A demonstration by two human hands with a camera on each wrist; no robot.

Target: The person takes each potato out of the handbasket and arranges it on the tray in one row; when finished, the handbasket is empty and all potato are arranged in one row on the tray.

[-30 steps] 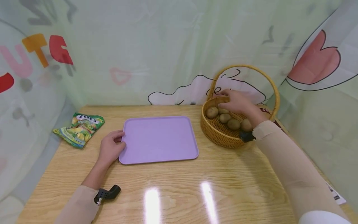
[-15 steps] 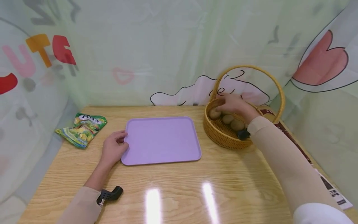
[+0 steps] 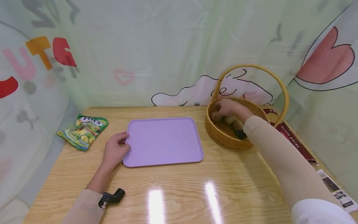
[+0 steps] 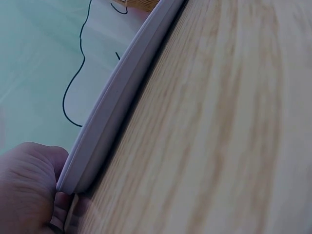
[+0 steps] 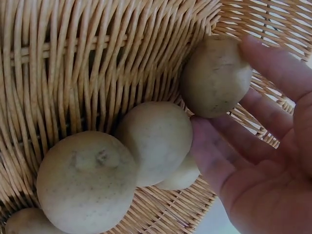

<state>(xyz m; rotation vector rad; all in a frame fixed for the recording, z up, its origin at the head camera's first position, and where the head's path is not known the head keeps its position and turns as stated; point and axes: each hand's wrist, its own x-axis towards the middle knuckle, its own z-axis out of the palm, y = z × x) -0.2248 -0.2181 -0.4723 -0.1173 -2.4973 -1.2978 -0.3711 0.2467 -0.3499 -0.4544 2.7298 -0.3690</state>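
A flat purple tray [image 3: 165,141] lies on the wooden table in the head view. At its left edge my left hand [image 3: 115,151] pinches the rim, thumb above and fingertips beneath, as the left wrist view shows. On the right, my right hand [image 3: 227,108] reaches under the handle of a round wicker basket [image 3: 223,140]. Inside, a brown potato [image 5: 217,75] sits against the far wall, with the right thumb [image 5: 273,63] on one side and the other fingers on the other. More potatoes, such as a large potato [image 5: 87,183], lie beside it.
A green snack bag [image 3: 85,130] lies at the table's left. Behind the basket is a dark red package [image 3: 293,140] near the right edge, with a printed paper [image 3: 338,193] closer in. A patterned curtain [image 3: 139,53] surrounds the back and sides.
My right hand has lowered into the basket and closed on the potato at its far left side. The left hand stays at the tray's edge; the whole head view has shifted slightly.
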